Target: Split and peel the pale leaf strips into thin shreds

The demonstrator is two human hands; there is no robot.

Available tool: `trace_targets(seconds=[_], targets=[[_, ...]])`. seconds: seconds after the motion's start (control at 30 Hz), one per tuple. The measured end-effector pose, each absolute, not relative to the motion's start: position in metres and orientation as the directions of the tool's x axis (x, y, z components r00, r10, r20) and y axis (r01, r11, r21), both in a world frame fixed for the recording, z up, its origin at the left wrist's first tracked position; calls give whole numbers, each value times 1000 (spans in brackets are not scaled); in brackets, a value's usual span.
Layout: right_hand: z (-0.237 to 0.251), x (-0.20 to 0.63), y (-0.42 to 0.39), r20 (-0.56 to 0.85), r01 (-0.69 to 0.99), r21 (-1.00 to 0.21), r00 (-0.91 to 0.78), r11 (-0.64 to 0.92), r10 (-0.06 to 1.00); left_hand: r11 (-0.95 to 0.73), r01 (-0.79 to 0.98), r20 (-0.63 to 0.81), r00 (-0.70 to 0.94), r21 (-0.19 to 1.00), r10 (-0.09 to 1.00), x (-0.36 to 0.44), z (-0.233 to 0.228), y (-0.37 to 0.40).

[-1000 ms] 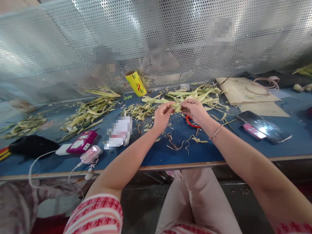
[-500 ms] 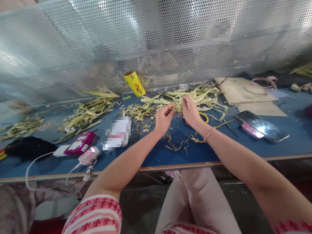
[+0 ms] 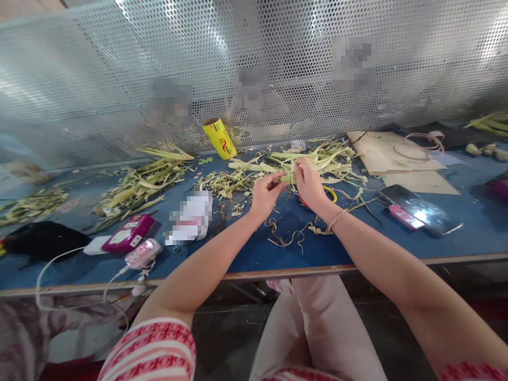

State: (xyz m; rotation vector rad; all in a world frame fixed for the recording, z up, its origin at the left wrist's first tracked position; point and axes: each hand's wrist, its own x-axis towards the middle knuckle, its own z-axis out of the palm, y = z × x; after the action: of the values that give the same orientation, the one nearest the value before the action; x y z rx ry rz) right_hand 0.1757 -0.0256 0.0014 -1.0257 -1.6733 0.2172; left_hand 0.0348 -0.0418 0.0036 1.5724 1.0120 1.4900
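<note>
Over blue worktop (image 3: 357,241): left hand (image 3: 265,194) and right hand (image 3: 308,183), fingers pinched shut on pale husk strip (image 3: 286,177). Likely mid-splitting; next needs steady opposing pull.

A matt blue table top (image 3: 397,238) carries dry, fibrous pale-green leaf strips (image 3: 313,153), rough and papery, pinched between the bare left hand (image 3: 265,193) and right hand (image 3: 309,185). At two o'clock lie matt brown cardboard sheets (image 3: 397,153) and a glossy glass-faced phone (image 3: 420,209). At eleven stands a shiny yellow plastic-wrapped roll (image 3: 219,137) before perforated, dull-gleaming metal sheet (image 3: 119,79).
</note>
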Motion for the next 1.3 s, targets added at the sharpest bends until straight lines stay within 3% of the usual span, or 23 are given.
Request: trace_targets(seconds=[0.37, 0.57, 0.73, 0.87, 1.13, 1.3], targets=[[8, 175, -28, 631, 401, -727, 71, 557, 772, -418, 82, 412, 83, 905, 908, 32, 6, -41], [8, 177, -23, 593, 349, -782, 161, 517, 789, -361, -41, 363, 68, 932, 929, 34, 4, -41], [8, 179, -22, 632, 330, -761, 180, 559, 754, -208, -218, 224, 51, 953, 973, 41, 1, -43], [9, 178, -26, 680, 378, -705, 119, 600, 723, 20, -375, 50, 178, 927, 983, 45, 4, -47], [9, 176, -29, 717, 440, -641, 49, 629, 696, 181, -462, -6, 355, 868, 935, 41, 8, -48], [7, 176, -30, 713, 440, -637, 26, 633, 700, 213, -467, -30, 369, 858, 929, 40, 7, -46]])
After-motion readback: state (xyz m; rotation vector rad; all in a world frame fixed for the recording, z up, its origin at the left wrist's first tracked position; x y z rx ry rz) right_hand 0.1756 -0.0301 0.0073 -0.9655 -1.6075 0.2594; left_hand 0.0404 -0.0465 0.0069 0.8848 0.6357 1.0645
